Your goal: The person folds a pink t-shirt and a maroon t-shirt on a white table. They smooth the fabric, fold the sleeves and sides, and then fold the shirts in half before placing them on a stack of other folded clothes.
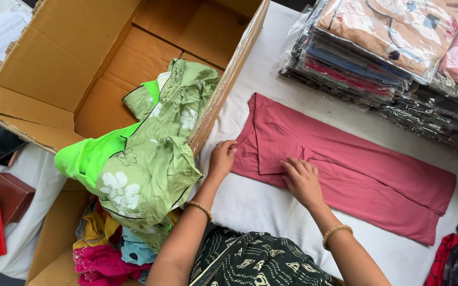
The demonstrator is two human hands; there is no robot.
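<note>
Fabric fills most of the scene: a rose-pink garment (345,159) lies flat on the white-covered worktop (250,206), stretched from the middle out to the right. Both hands work its left end. The left hand (221,158) rests on the near left corner with fingers curled loosely down, pinching nothing that can be made out. The right hand (302,180) presses flat and spread on the folded flap near the garment's middle, holding nothing.

Left of the hands, a large cardboard box (54,69) lies open, and a green floral garment (149,159) drapes over its edge, hanging down just beside the left forearm. More bright clothes (107,254) bunch in the near left corner. Stacks of plastic-wrapped packets (388,47) stand at the far right, close to the pink cloth's far edge.

Judging from this, the soft knit could slide or crease under the pressing palm, leaving the fold crooked. The left elbow, so near the draped green piece, might drag it off the box onto the worktop. The slippery packet stacks could also slump onto the spread cloth if nudged.
</note>
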